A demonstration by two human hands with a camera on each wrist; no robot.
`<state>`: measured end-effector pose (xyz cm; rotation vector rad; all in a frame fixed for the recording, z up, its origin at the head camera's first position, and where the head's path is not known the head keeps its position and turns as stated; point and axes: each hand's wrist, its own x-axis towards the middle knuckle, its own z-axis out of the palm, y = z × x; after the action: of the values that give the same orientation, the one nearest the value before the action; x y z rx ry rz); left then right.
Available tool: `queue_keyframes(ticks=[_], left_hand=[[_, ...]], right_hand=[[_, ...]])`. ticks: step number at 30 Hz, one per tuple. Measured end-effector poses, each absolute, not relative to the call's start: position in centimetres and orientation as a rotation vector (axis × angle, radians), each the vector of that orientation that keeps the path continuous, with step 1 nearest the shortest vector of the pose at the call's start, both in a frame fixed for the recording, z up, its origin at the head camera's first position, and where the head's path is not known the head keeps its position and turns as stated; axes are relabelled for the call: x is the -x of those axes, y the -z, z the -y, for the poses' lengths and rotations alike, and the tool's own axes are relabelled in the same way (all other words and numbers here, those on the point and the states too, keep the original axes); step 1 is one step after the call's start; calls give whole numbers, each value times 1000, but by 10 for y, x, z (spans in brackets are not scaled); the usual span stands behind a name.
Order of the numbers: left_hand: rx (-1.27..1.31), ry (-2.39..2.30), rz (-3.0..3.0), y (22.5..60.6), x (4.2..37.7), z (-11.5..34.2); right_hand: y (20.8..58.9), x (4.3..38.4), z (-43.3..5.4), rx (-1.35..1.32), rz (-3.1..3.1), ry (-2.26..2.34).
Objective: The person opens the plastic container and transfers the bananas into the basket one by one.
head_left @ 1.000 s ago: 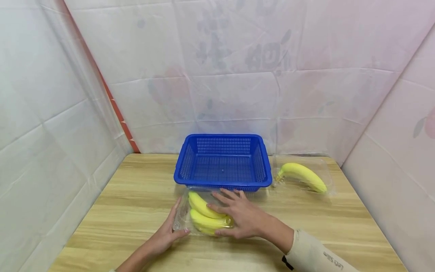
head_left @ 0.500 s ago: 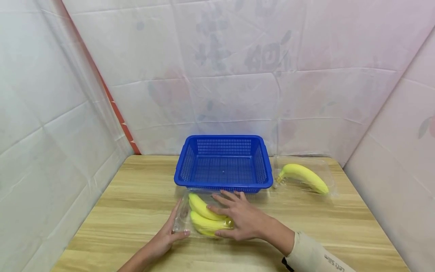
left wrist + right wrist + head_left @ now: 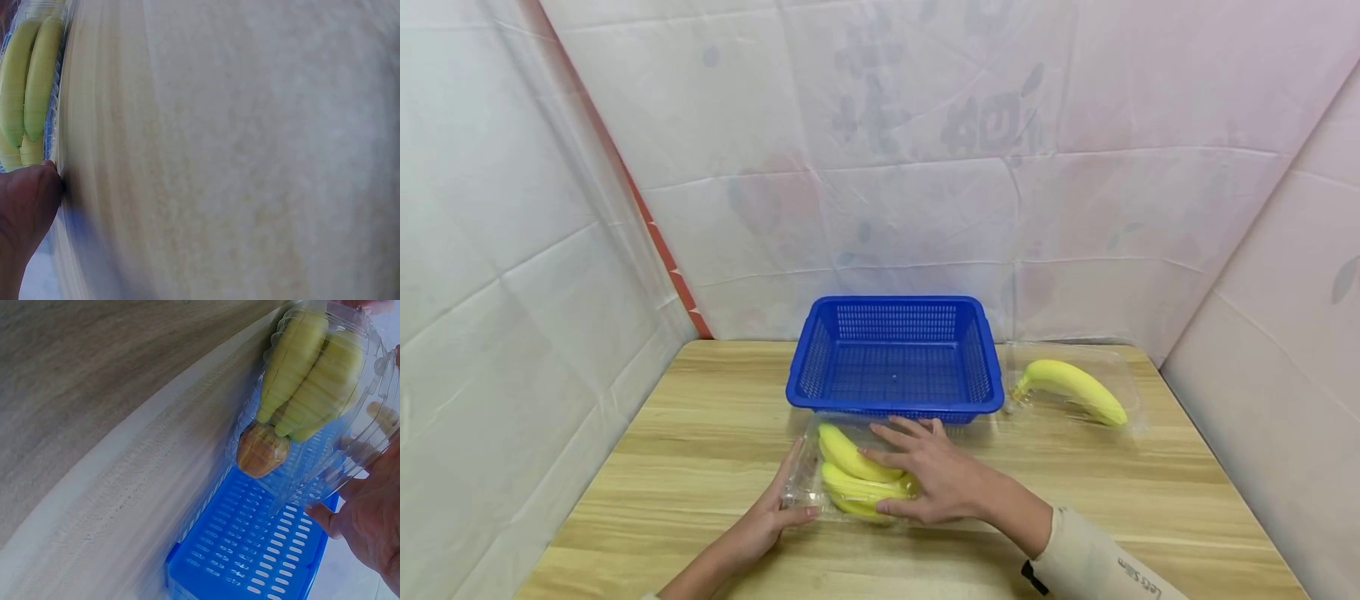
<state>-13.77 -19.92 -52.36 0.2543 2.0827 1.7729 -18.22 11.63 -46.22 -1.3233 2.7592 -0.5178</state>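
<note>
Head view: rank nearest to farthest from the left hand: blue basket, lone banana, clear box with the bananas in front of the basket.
1. Clear box with the bananas: right at the left hand, which touches its left end.
2. Blue basket: just behind that box.
3. Lone banana: off to the right, past the basket.
</note>
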Motion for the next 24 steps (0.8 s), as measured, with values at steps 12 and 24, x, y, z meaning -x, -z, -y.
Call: queue_keyframes(ticks=[12, 24], left_hand=[[-294, -1808, -2031, 525, 137, 200], [-375, -1813, -2015, 528, 141, 204]], right_hand=[[461, 182, -118, 1294, -2734, 541], [462, 184, -117, 1300, -2740, 560]])
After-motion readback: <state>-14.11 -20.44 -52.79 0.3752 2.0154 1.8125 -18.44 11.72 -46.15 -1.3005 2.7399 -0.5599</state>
